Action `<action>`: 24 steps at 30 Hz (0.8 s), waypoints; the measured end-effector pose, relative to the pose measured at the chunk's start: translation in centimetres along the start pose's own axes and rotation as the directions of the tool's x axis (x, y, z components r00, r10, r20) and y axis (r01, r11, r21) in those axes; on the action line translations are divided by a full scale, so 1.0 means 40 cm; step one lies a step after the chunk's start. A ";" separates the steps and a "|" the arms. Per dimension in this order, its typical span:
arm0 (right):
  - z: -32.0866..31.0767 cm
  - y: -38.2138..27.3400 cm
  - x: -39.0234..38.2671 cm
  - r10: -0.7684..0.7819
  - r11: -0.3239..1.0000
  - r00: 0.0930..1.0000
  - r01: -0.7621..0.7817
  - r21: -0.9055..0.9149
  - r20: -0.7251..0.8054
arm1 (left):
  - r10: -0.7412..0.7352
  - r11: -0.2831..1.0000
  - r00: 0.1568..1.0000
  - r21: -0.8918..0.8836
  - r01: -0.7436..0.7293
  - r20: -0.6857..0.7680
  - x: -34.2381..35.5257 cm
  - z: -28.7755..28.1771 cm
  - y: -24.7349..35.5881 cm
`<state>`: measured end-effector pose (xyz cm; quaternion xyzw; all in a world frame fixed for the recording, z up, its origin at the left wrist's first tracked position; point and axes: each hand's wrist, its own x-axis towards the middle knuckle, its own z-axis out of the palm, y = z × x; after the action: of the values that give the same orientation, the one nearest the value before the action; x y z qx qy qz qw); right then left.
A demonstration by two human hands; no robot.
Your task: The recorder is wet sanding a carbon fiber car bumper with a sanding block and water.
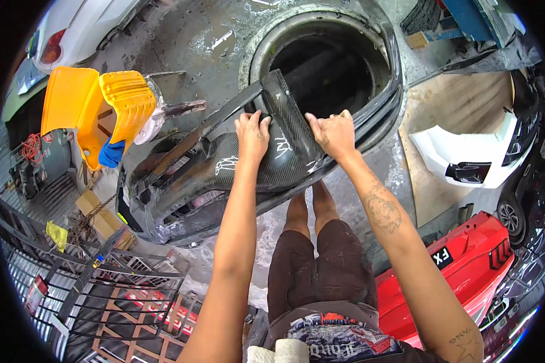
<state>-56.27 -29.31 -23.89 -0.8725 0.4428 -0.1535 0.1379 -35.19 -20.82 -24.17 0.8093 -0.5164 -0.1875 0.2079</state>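
Note:
A long black carbon-fibre body part (230, 166), curved and marked with white scrawls, lies across the middle, partly over a large round tub (251, 48) of dark liquid. My left hand (252, 134) has its fingers curled on a raised section at the part's upper middle. My right hand (336, 134) grips the right side of that section, thumb toward the left, fingers bent. Both forearms reach up from the lower edge, over or beside my legs.
Yellow plastic chairs (72, 103) with a blue cloth stand left. A white bumper (448, 151) lies on a board at right, above a red bumper (442, 272). Metal racks (85, 278) fill the lower left; parked cars (69, 33) show at the edges.

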 end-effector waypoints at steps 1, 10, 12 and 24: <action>0.011 -0.003 -0.013 0.003 1.000 1.000 -0.003 -0.001 -0.024 | 0.008 1.000 0.999 0.003 -0.008 -0.035 -0.030 0.003 0.011; 0.019 0.046 -0.069 0.030 0.999 1.000 -0.030 0.019 -0.006 | 0.061 0.998 0.998 -0.036 -0.060 0.030 -0.174 0.009 0.092; 0.019 0.022 -0.066 0.017 1.000 0.999 -0.018 0.019 0.043 | 0.040 0.999 0.998 -0.022 -0.042 -0.054 -0.107 0.005 0.045; 0.023 -0.071 -0.040 0.369 0.838 0.839 -0.487 0.247 0.400 | 0.063 0.998 0.995 -0.003 -0.064 -0.078 -0.166 0.040 0.079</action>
<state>-54.73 -26.30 -23.90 -0.7251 0.5657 -0.0407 0.3905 -41.05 -16.19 -23.27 0.7985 -0.5329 -0.1505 0.2360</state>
